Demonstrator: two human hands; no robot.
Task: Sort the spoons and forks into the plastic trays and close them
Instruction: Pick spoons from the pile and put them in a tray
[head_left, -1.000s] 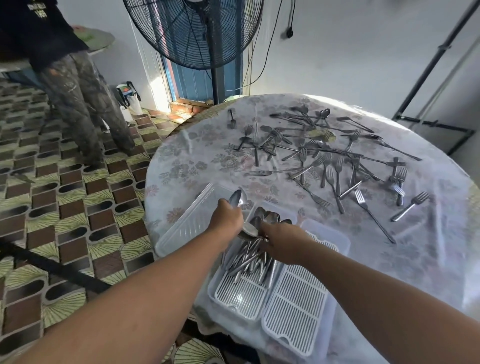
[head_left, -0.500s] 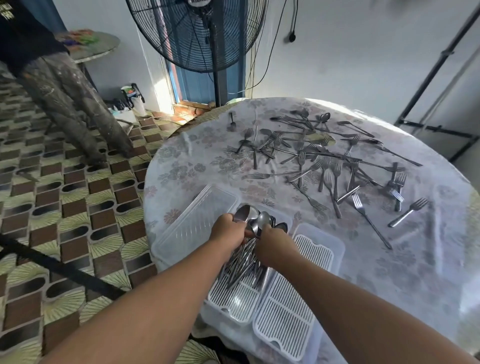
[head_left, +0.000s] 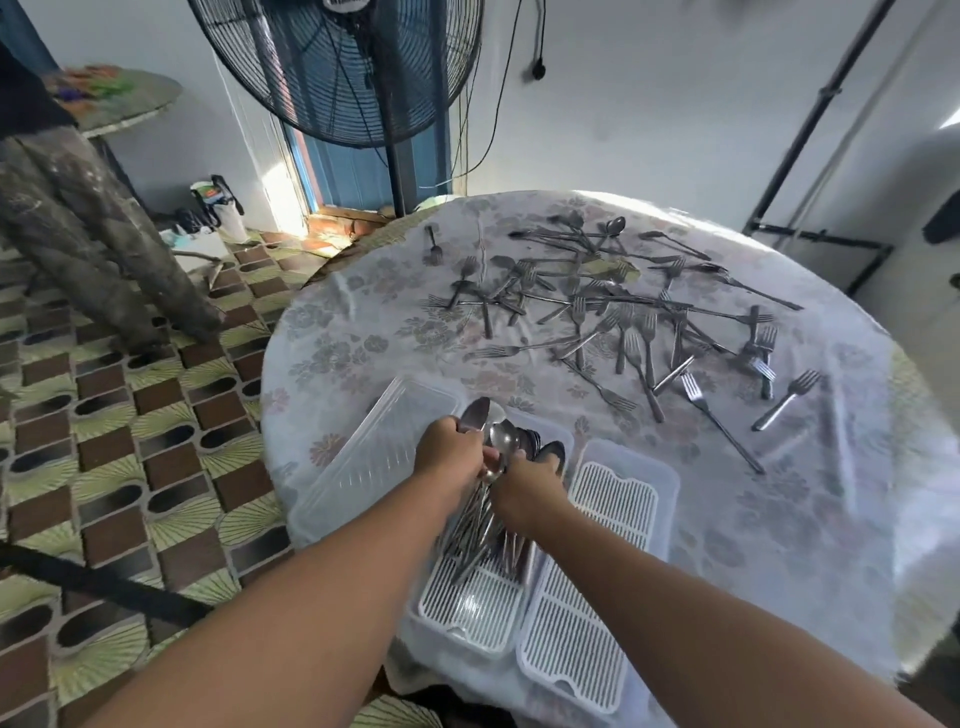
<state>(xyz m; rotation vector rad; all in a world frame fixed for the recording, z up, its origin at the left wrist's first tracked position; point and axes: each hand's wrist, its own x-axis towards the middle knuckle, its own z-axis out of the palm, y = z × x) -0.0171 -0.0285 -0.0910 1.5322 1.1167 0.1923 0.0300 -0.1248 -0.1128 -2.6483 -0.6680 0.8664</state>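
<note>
Two plastic trays with white slotted inserts stand side by side at the table's near edge. The left tray (head_left: 470, 610) holds a bundle of spoons (head_left: 483, 525); the right tray (head_left: 587, 623) holds no cutlery. My left hand (head_left: 451, 453) grips spoons near their bowls above the left tray. Close beside it, my right hand (head_left: 524, 491) holds the same bundle of spoons from the right. Several forks (head_left: 639, 332), with a few spoons among them, lie scattered across the far half of the table.
A clear plastic lid (head_left: 374, 457) lies left of the trays. The round table (head_left: 805, 519) has a floral cloth. A large standing fan (head_left: 343, 67) is behind the table. A person's legs (head_left: 88, 234) stand at the left on the patterned floor.
Both hands have come closer together on the spoon bundle over the left tray. The camera view has shifted slightly, and the standing person has moved left.
</note>
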